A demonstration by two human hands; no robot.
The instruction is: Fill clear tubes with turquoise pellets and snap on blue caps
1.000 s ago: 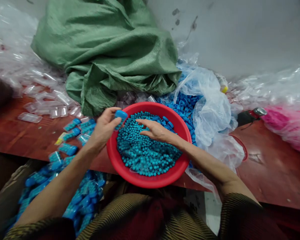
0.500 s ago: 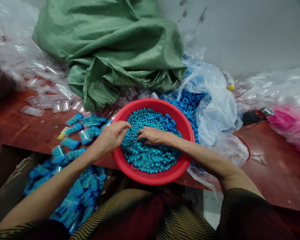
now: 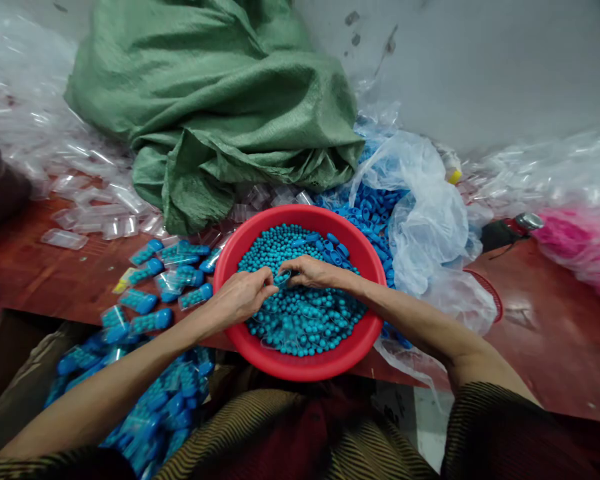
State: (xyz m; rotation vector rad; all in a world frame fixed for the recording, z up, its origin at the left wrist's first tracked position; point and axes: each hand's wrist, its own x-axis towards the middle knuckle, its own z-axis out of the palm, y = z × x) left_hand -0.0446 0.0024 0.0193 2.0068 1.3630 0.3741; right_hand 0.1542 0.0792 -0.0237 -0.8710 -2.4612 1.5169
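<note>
A red basin [image 3: 300,371] in front of me holds many turquoise beads [image 3: 310,310], with several blue caps [image 3: 336,250] near its far right side. Above the beads, my left hand [image 3: 247,291] and my right hand [image 3: 307,272] meet, fingers pinched together. Between the fingertips shows a small clear plastic container [image 3: 283,278] with turquoise beads in it. Both hands appear to grip its edges, and the fingers partly hide it. Left of the basin lie several bead-filled clear containers with blue caps [image 3: 140,300].
A large green sack [image 3: 220,100] stands behind the basin. Clear containers [image 3: 95,200] are heaped at the left. Loose blue caps [image 3: 373,207] and a thin plastic bag [image 3: 425,213] lie right of it. More filled containers [image 3: 155,413] pile up below the table edge.
My left hand has moved right, from the basin's rim to my right hand. My right hand has lifted slightly off the beads, and the clear container now shows between the fingers.
</note>
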